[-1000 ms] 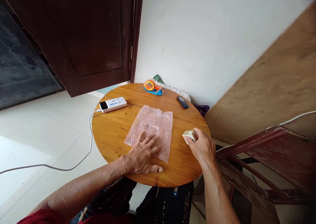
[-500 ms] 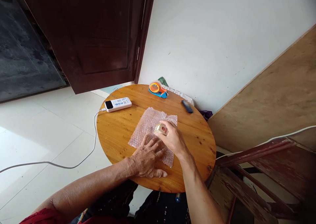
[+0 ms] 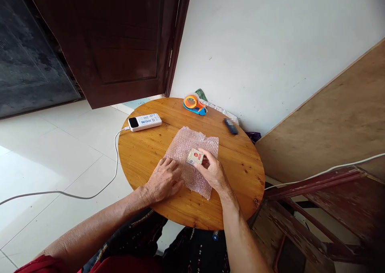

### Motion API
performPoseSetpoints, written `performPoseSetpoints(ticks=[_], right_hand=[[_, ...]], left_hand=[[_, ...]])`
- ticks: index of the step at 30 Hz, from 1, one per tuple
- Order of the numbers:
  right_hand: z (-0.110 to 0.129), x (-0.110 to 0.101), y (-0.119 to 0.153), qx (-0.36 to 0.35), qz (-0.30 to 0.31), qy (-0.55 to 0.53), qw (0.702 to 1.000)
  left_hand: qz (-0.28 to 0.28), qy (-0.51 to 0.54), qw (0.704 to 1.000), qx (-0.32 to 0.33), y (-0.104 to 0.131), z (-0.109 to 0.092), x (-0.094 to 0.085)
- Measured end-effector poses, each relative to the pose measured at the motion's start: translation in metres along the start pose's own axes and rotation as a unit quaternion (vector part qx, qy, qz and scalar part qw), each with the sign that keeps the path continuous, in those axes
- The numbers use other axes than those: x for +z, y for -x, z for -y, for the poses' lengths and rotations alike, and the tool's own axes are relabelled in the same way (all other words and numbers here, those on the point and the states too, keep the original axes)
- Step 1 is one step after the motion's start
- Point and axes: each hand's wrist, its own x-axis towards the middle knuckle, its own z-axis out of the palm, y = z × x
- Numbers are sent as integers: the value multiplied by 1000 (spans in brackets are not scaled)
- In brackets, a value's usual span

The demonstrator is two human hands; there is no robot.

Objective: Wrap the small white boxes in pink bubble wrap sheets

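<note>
A pinkish sheet of bubble wrap (image 3: pixel 188 138) lies flat on the round wooden table (image 3: pixel 144 152). Just over its middle, my right hand (image 3: pixel 214 169) grips a small cardboard box (image 3: pixel 195 156) between thumb and fingers. The box is pale, with a red round mark and red print on the face turned up. My left hand (image 3: pixel 165 178) is at the sheet's left corner, its fingers curled over the edge and closed on it. The fingertips are partly hidden.
A white device (image 3: pixel 146 122) with a plugged-in cable (image 3: pixel 116 156) sits at the table's left. Towards the back are an orange and blue tape dispenser (image 3: pixel 195 104) and a dark, blurred-out object (image 3: pixel 231 126). A wooden chair (image 3: pixel 313 209) stands at the right.
My left hand has moved left from lying spread on the bubble wrap to its left corner, fingers now curled. The box has tipped in my right hand, showing its printed face.
</note>
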Motion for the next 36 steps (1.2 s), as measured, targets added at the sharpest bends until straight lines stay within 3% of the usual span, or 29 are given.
performPoseSetpoints(ticks=[12,20,24,25,28,31,34,36], right_hand=[[-10,6,4,-15,16,-30,999],[-6,-7,2,5,10,-80,997],[14,-28,8,-22,-48,-18,998],[22,-33,13,-36,-38,-1,999],[41,-38,37,-95,67,50,992],[48,-28,63,-127,115,182,968],[41,-11,78,-144,66,302,940],[35,-4,79,-151,24,322,934]], left_hand=[[-8,16,1000,-8,4,-1,-1],[6,11,1000,7,17,10,-31],[9,-18,999,33,19,17,-35],[9,-24,999,39,19,19,-34],[14,-36,998,53,15,20,-30],[22,-39,997,61,10,21,-28],[33,-37,997,61,6,19,-28],[35,-35,997,57,5,17,-28]])
